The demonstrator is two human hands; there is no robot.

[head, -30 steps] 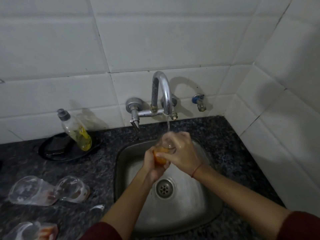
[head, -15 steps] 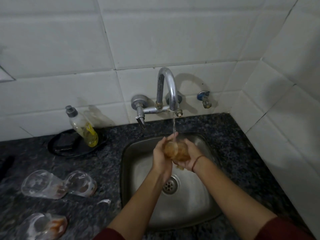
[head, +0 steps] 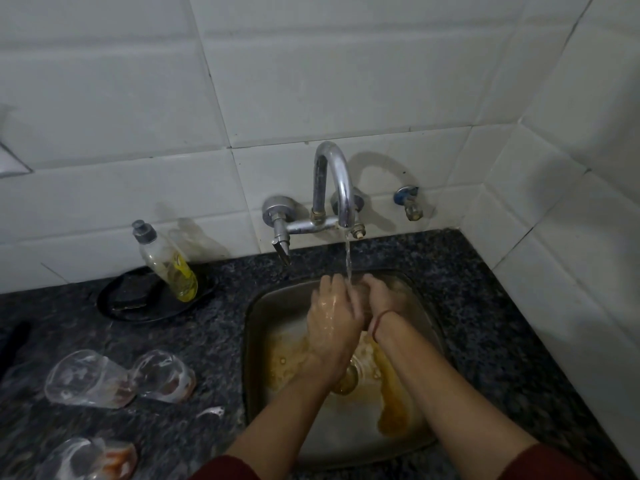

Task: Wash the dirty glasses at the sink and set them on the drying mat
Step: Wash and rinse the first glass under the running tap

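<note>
Both my hands are together over the steel sink (head: 263, 341), under the stream running from the tap (head: 334, 188). My left hand (head: 332, 323) is wet and wraps over a dirty glass from the left. My right hand (head: 382, 297) grips the same glass from the right. The glass is almost wholly hidden between them. Orange-brown liquid (head: 391, 403) is spread over the sink floor around the drain. Three dirty glasses lie on their sides on the dark counter at the left: one (head: 88, 379), a second (head: 166, 375) and a third (head: 93, 459) at the bottom edge.
A dish soap bottle (head: 169, 265) leans on a black round tray (head: 131, 299) behind the glasses. A small tap (head: 408, 202) sticks out of the tiled wall at the right. The granite counter (head: 485, 306) meets white tiled walls at the back and right.
The orange liquid that was in the glass now lies on the sink floor. My left hand has closed over the glass, which showed between my hands before.
</note>
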